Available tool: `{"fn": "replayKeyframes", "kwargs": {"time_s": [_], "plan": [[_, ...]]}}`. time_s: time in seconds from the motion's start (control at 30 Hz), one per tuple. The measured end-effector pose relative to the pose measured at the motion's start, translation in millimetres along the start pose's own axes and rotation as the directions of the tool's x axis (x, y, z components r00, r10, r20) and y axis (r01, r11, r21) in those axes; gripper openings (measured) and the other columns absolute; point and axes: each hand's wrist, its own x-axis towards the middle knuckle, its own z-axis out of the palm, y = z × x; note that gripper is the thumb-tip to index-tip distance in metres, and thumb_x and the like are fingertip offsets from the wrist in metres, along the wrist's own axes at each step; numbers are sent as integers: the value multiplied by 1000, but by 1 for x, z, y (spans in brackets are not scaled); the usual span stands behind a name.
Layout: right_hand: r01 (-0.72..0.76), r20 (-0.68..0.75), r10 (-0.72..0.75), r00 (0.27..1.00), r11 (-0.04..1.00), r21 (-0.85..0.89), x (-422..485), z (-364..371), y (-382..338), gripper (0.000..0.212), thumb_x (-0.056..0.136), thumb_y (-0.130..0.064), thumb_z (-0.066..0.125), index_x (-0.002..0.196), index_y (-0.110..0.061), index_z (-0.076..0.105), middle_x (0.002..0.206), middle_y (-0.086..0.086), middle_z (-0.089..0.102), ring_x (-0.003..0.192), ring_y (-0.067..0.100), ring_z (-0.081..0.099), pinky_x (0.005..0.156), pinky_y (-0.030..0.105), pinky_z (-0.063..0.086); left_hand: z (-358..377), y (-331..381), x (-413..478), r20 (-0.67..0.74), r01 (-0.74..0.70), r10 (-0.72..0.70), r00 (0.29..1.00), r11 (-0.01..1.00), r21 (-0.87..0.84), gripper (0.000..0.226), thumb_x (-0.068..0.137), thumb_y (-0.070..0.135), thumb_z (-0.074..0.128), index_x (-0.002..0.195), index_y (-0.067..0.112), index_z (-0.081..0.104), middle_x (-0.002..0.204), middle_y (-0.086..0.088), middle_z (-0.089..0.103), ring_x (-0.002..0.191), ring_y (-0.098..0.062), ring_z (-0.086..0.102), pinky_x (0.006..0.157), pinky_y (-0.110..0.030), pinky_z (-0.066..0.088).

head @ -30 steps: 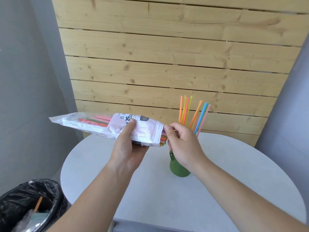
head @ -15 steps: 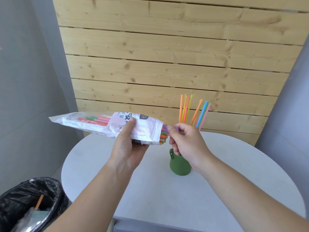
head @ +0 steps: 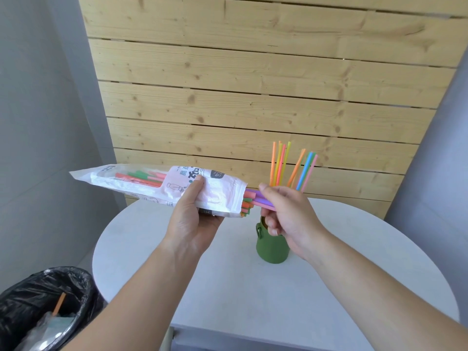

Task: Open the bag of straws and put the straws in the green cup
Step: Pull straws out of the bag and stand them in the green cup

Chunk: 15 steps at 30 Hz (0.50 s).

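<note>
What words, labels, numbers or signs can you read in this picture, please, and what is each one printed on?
Nothing can be quoted with confidence.
Large dark characters on the bag of straws: upside down in this view, too blurred to read.
Dark badge on the bag: pale marks, too blurred to read.
Small print along the bag's lower edge: too small to read.
Green cup: no text visible.

Open bag (head: pixel 157 186), perhaps half-full, level; green cup (head: pixel 272 249) holds straws (head: pixel 278 168).
</note>
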Motion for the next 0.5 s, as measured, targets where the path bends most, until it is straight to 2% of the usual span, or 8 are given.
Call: {"fn": "replayKeyframes", "kwargs": {"time_s": [0.1,0.23,0.33,0.5], "plan": [[-20,16,20,1000,1000,-14,-1,1,0,35,91,-45,67,86,-11,63,65,6,56,43,15,41,40,23,32,0,0,0,20,-16,16,1000,1000,23,13,102,20,60,109,12,66,91,-3,78,82,-18,77,76,-37,62],[-22,27,21,999,999,25,-4,4,5,27,90,-34,72,93,-7,68,60,2,53,44,14,38,42,24,31,1,-3,-1,38,-20,18,999,999,46,12,103,20,58,104,11,65,85,-2,78,77,-17,77,72,-36,62],[-24,23,23,999,998,58,-1,0,3,17,94,-25,68,89,-8,66,60,3,52,44,14,39,40,24,32,0,0,-1,23,-27,26,999,999,37,13,103,21,58,102,11,66,84,-3,78,76,-18,77,74,-38,60],[-51,28,50,998,997,63,0,-7,-1,25,100,-27,56,83,-10,61,63,8,56,42,16,43,40,24,34,-3,3,1,-5,-16,16,1000,1000,4,13,102,21,60,104,10,67,85,-4,80,76,-18,78,67,-34,61]]}}
